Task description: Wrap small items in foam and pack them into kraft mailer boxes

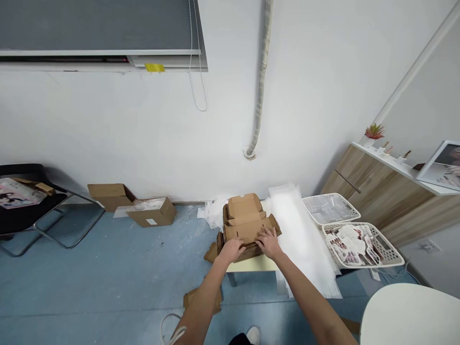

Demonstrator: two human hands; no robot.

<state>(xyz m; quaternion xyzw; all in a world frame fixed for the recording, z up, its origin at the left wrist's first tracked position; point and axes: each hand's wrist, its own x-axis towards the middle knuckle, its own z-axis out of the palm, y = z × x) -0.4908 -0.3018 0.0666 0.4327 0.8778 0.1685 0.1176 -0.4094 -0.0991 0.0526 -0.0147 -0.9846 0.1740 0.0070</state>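
A brown cardboard box (246,218), half folded with its flaps standing open, rests on a small pale table (251,264). My left hand (232,249) is curled over the box's near left edge. My right hand (268,241) presses on the near front panel with its fingers bent around the cardboard. Both forearms reach forward from the bottom of the view. A stack of more flat cardboard appears to lie under the box.
White foam sheets (304,239) lie right of the box. Two white baskets (331,208) (362,243) stand further right beside a wooden cabinet (381,194). Cardboard boxes (151,212) sit on the blue floor at left, near a black chair (28,201). A white round surface (409,314) is at bottom right.
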